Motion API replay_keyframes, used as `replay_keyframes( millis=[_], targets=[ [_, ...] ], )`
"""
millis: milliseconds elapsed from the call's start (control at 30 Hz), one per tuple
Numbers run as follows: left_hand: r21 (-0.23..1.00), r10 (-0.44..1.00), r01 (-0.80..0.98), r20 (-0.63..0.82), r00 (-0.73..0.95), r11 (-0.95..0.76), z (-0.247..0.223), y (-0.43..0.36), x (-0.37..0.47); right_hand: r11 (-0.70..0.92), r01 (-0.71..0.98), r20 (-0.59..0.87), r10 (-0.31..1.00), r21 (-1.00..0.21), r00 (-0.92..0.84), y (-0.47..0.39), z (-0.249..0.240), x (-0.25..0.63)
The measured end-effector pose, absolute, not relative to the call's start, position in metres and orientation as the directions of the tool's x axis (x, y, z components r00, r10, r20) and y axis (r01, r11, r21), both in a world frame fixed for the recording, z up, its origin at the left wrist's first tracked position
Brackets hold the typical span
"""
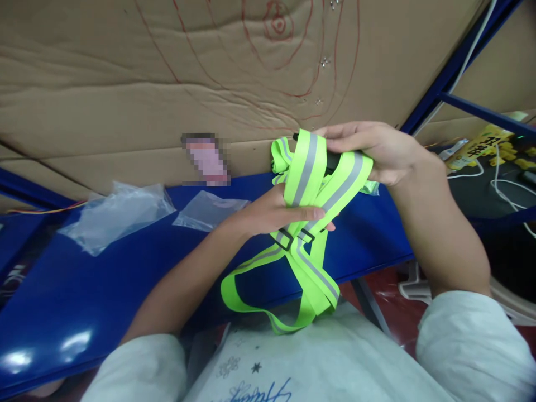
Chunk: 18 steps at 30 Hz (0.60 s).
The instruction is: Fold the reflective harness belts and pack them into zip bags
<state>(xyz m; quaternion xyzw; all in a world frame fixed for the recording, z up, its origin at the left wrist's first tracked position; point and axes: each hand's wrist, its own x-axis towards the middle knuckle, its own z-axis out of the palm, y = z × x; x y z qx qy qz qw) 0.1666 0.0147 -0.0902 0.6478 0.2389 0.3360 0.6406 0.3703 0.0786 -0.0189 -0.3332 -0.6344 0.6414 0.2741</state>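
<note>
Both hands hold a neon-green reflective strap harness [310,167] with a grey stripe along its bands. My left hand [288,215] is wrapped round the bands near the middle, thumb across the front. Just below it hang two black buckles [285,240], and loose loops droop toward my lap. My right hand [371,146] grips the upper folded end, thumb on top; its other fingers are partly hidden behind the strap. A dark piece shows between the bands under my right thumb. More green strap [281,153] lies behind, by the cardboard.
Clear plastic bags [121,215] and a smaller bag [209,210] lie on the blue table [167,268]. A blurred-out phone-like object [207,159] leans against the cardboard wall [104,100]. At right, a dark shelf holds a yellow packet [477,148] and white cables [500,184].
</note>
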Motion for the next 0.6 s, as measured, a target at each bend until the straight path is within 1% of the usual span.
replay_keyframes(
  millis=[33, 100, 167, 267, 400, 467, 533, 600],
  targets=[
    [0.987, 0.745, -0.099, 0.160, 0.647, -0.126, -0.090, 0.015, 0.166, -0.041, 0.028, -0.049, 0.793, -0.999, -0.607, 0.077, -0.025, 0.369],
    [0.968, 0.737, -0.038, 0.215, 0.641, -0.249, -0.090, 0.015, 0.164, 0.016, -0.031, 0.030, 0.839, -0.999, -0.544, 0.075, -0.040, 0.365],
    [0.947, 0.703, 0.010, 0.230, 0.673, -0.320, -0.092, 0.017, 0.162, 0.096, -0.007, 0.088, 0.875, -0.995, -0.475, 0.075, -0.053, 0.363],
    [0.941, 0.659, 0.025, 0.217, 0.720, -0.337, -0.094, 0.020, 0.162, 0.123, 0.064, 0.080, 0.884, -0.990, -0.461, 0.072, -0.061, 0.366],
    [0.924, 0.687, 0.076, 0.222, 0.692, -0.375, -0.093, 0.022, 0.159, 0.013, -0.030, 0.028, 0.806, -0.999, -0.592, 0.066, -0.052, 0.374],
    [0.922, 0.706, 0.094, 0.219, 0.673, -0.375, -0.091, 0.023, 0.157, -0.005, -0.049, 0.027, 0.778, -0.999, -0.628, 0.064, -0.051, 0.376],
    [0.914, 0.709, 0.116, 0.217, 0.671, -0.389, -0.089, 0.023, 0.155, 0.042, -0.022, 0.047, 0.786, -0.999, -0.616, 0.065, -0.055, 0.374],
    [0.894, 0.709, 0.144, 0.230, 0.667, -0.424, -0.088, 0.024, 0.154, 0.160, 0.037, 0.110, 0.809, -0.986, -0.577, 0.065, -0.061, 0.370]
  ],
)
